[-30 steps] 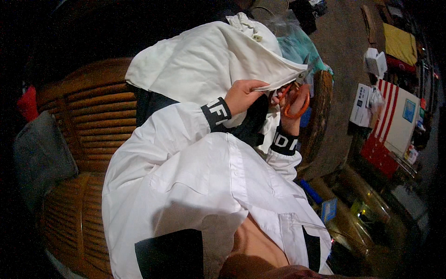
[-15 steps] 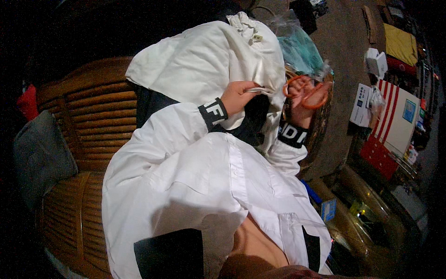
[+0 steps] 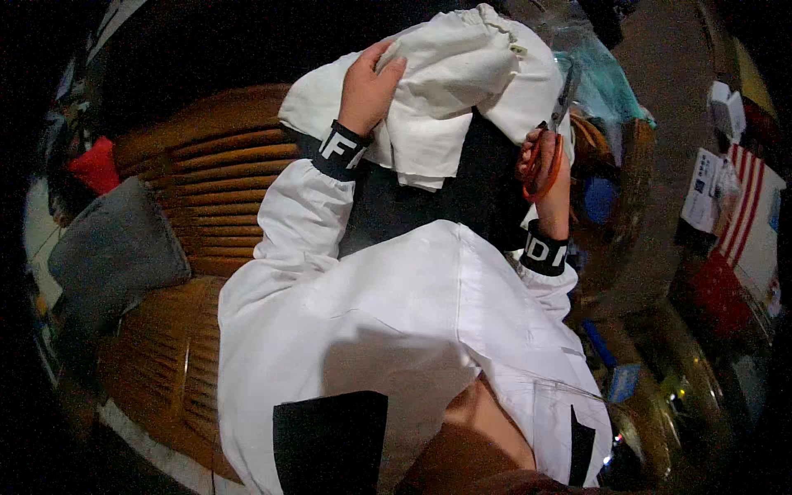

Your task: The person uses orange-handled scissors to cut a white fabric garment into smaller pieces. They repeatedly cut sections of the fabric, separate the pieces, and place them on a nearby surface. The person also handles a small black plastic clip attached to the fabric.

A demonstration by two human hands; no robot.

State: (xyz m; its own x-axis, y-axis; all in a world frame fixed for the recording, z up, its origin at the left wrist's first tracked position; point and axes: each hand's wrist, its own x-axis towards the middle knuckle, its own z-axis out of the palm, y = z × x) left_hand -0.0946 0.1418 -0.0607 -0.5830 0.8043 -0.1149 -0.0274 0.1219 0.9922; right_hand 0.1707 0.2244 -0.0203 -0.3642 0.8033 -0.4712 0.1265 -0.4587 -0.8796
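A white cloth garment [image 3: 445, 70] with a gathered edge and a small label lies over my dark-clothed lap. My left hand [image 3: 367, 91] grips its left part, the thumb over the fabric and the fingers partly hidden in the folds. To the right of the garment, my right hand [image 3: 540, 165] is closed around the orange handles of a pair of scissors [image 3: 566, 95]. Their metal blades point away from me, beside the cloth's right side, and look nearly closed.
I am on a slatted wooden bench [image 3: 223, 198], with a grey cushion [image 3: 124, 239] and a red item [image 3: 95, 165] at the left. A clear and teal plastic bag [image 3: 606, 87] lies beyond the scissors. White boxes [image 3: 700, 188] stand on the floor at the right.
My left hand has moved left and away from me, along the garment, whose near flap now hangs spread out. The scissors have turned so their blades show. The whole view has shifted somewhat.
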